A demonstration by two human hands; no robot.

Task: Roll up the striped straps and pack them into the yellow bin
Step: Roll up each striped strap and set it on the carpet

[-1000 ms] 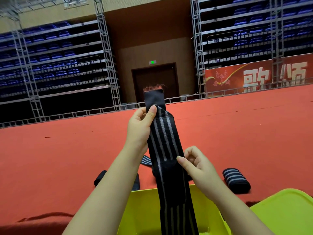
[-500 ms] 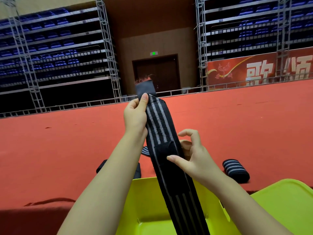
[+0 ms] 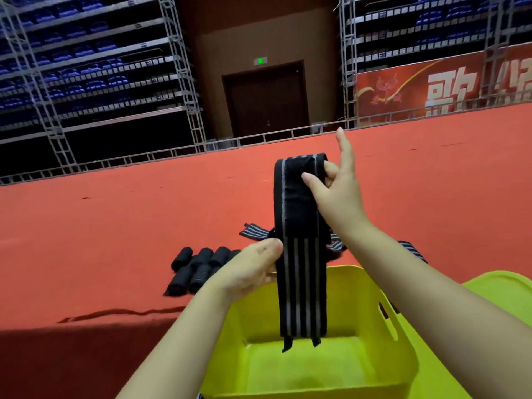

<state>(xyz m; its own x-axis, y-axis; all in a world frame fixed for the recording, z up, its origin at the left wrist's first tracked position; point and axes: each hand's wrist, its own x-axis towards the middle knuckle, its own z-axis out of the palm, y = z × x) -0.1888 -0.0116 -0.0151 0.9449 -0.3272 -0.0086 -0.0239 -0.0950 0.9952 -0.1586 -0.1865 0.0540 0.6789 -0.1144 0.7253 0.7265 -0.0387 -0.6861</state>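
The striped strap [image 3: 299, 254] hangs upright in front of the person, its long axis running nearly straight up and down. Its top is folded over at the bend, where a plain black patch covers the upper stretch; below that patch grey stripes run lengthwise down to the lower end, which points down into the yellow bin [image 3: 383, 367] and dangles inside it with two loose tails, above the floor of the bin.

The right hand [image 3: 335, 194] holds the strap at the top fold: the thumb lies across the black patch and curled fingers grip behind the bend, while the forefinger sticks up free. The left hand [image 3: 253, 269] pinches the strap's left edge about halfway down, just where the stripes begin, fingers closed on the cloth. The two hands are apart, one high and one low, both clamped on the same strap.

The bin stands open directly below, close to the person. A yellow-green lid [image 3: 506, 295] lies just beside it at the right. Beyond the bin, on the red carpet [image 3: 115, 226], a cluster of rolled straps [image 3: 198, 266] lies at the left, and a few unrolled striped straps [image 3: 253, 230] lie behind the hanging one, partly hidden by it and by the right forearm.
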